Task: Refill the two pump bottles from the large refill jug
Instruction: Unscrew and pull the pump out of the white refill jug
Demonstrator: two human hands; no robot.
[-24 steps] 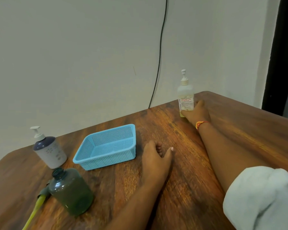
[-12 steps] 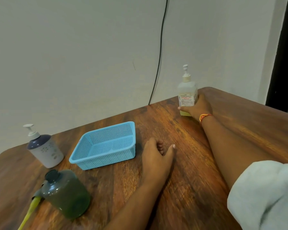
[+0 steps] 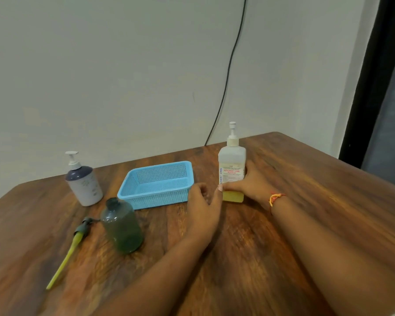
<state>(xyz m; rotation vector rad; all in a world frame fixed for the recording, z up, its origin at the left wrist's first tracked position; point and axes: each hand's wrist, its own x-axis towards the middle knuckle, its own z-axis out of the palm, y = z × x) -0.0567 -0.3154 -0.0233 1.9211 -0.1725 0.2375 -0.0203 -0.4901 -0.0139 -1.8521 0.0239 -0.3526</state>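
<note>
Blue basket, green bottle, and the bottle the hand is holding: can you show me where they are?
blue basket [image 3: 160, 199]: head view, on its front mesh wall.
green bottle [image 3: 122, 226]: head view, on the middle of its body.
clear pump bottle [image 3: 232, 159]: head view, on its upper body, above the label.

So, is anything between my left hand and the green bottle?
Nothing visible. Bare table lies between the left hand and the green bottle; the basket sits just behind that line.

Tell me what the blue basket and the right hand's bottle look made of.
Blue basket: likely moulded plastic, matte; perforated mesh walls. Pump bottle in the right hand: apparently translucent frosted plastic; yellow liquid shows through near its base.
</note>
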